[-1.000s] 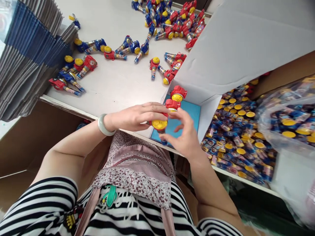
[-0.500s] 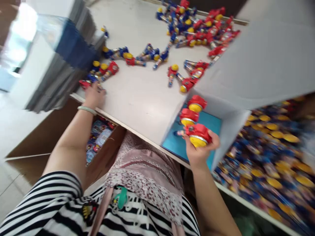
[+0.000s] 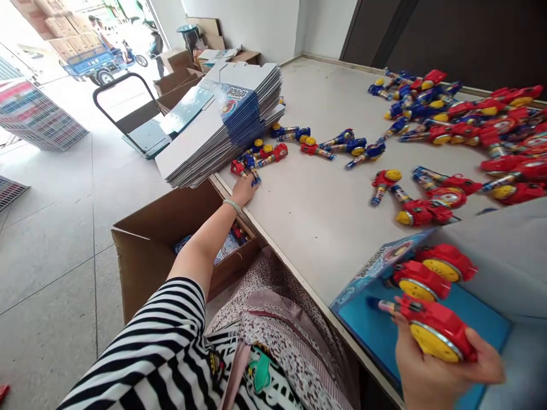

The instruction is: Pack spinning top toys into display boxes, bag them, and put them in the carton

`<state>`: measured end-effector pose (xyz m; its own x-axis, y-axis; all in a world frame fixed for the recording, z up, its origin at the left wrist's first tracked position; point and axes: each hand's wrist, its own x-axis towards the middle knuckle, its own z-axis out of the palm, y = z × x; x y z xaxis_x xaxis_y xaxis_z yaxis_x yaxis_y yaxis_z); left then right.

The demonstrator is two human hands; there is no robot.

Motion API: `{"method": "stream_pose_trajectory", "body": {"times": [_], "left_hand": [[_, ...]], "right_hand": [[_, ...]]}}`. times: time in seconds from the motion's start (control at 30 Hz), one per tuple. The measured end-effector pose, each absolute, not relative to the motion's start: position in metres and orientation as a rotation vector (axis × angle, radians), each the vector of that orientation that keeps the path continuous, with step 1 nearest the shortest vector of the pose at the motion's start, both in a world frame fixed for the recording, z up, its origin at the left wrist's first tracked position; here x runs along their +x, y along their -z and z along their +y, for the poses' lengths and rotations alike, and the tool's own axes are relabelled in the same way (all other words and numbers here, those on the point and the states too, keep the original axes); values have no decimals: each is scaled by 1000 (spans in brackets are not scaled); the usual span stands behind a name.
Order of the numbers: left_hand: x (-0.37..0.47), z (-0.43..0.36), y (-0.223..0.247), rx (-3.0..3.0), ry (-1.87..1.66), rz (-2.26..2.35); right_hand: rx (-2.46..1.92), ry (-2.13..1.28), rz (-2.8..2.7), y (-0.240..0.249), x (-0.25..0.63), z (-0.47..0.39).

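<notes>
My right hand (image 3: 448, 367) grips a red toy with a round yellow disc (image 3: 440, 327) and a clear tube, above the blue floor of an open display box (image 3: 356, 322). Two similar red toys, an inner one (image 3: 421, 281) and a farther one (image 3: 447, 262), stand side by side in that box. At the table's left edge my left hand (image 3: 244, 191) is closed around the tube end of a blue toy (image 3: 252, 164); its fingertips are partly hidden. A red toy (image 3: 237, 167) touches that hand, and another red one (image 3: 274, 154) lies just beyond.
A stack of flat printed cartons (image 3: 231, 117) overhangs the table (image 3: 316, 228) at left. Loose blue and red toys (image 3: 453, 134) are heaped at the back right. Below the left edge sits an open cardboard box (image 3: 145, 250); a hand trolley (image 3: 145, 136) stands behind it.
The view has swung left, so everything sits farther right in the picture. My right hand still holds the red toy over the box. My left hand stays at the same toys.
</notes>
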<state>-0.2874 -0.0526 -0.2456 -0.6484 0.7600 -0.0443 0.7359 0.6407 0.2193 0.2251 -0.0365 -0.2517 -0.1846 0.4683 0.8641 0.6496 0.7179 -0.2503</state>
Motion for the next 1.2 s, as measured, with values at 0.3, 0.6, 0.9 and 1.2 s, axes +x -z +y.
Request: {"method": "stream_pose_trajectory", "body": {"times": [0.3,0.6,0.9,1.2], "left_hand": [[-280,-28,223,1303,-291,2786],[-258,3,246,1155,-430,2916],[-192,-3,228,1605,-555,2558],[-97,-14,256,2022,-594,1901]], "right_hand": [[-978,-86,-1834,297,229,-40],[-1021,-389,-1888,282,196,-55],[-992,-614,-1867,186,234,-43],[-847,-645,-1942,155,179,-27]]}}
